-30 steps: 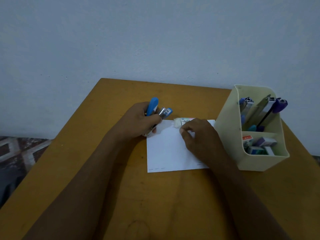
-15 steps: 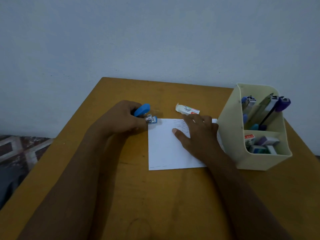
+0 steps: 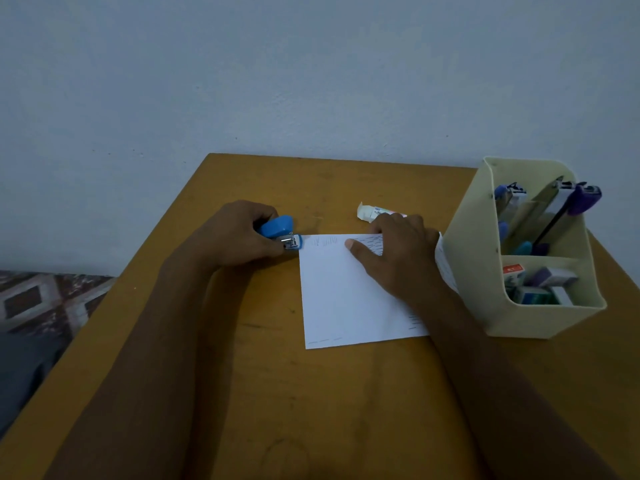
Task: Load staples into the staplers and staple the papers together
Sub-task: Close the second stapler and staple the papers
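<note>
A small blue stapler point(image 3: 278, 230) is gripped in my left hand point(image 3: 235, 233), its metal nose at the top left corner of the white papers point(image 3: 341, 299). The papers lie flat on the yellow-brown table point(image 3: 311, 393). My right hand point(image 3: 394, 254) rests flat on the papers' upper right part, fingers spread and thumb pointing left. A small staple box point(image 3: 372, 213) lies on the table just beyond my right hand, partly hidden by the fingers.
A cream desk organiser point(image 3: 526, 258) stands at the right, touching the papers' right edge. It holds more staplers, a purple-capped pen point(image 3: 585, 197) and staple boxes point(image 3: 540, 282). A pale wall rises behind the table; patterned floor point(image 3: 41, 299) shows at left.
My left hand lowered the stapler from a raised, opened position to the papers' top left corner. My right hand let go of the staple box and laid itself flat on the papers.
</note>
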A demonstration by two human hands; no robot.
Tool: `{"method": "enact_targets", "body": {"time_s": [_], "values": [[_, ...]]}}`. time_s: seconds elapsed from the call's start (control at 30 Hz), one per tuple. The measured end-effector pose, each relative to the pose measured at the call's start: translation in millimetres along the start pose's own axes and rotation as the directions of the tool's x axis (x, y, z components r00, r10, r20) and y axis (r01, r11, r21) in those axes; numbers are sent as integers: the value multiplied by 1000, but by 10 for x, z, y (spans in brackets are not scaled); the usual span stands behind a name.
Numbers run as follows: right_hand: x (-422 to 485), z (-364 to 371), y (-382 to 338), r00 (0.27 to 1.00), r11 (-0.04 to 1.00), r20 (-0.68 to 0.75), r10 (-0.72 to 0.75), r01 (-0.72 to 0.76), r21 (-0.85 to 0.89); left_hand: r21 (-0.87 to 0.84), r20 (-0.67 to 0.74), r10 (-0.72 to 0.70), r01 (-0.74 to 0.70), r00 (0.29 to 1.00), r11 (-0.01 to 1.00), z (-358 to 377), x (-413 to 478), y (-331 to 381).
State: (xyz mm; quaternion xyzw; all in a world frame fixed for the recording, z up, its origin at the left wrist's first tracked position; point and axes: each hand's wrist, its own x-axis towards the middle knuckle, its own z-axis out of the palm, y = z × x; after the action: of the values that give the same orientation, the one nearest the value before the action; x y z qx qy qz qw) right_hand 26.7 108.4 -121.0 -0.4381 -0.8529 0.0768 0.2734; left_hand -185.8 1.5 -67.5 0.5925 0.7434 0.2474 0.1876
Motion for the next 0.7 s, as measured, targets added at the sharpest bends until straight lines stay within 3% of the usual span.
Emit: {"method": "enact_targets", "body": {"time_s": [0.17, 0.7], "values": [[67, 61, 40, 997, 997, 12, 80, -80, 3, 13, 3, -12, 12, 1000, 1000, -12, 0, -29], [26, 76, 48, 996, 998, -71, 49, -52, -38, -22, 59, 48, -47, 997, 999, 120, 55, 68]]}}
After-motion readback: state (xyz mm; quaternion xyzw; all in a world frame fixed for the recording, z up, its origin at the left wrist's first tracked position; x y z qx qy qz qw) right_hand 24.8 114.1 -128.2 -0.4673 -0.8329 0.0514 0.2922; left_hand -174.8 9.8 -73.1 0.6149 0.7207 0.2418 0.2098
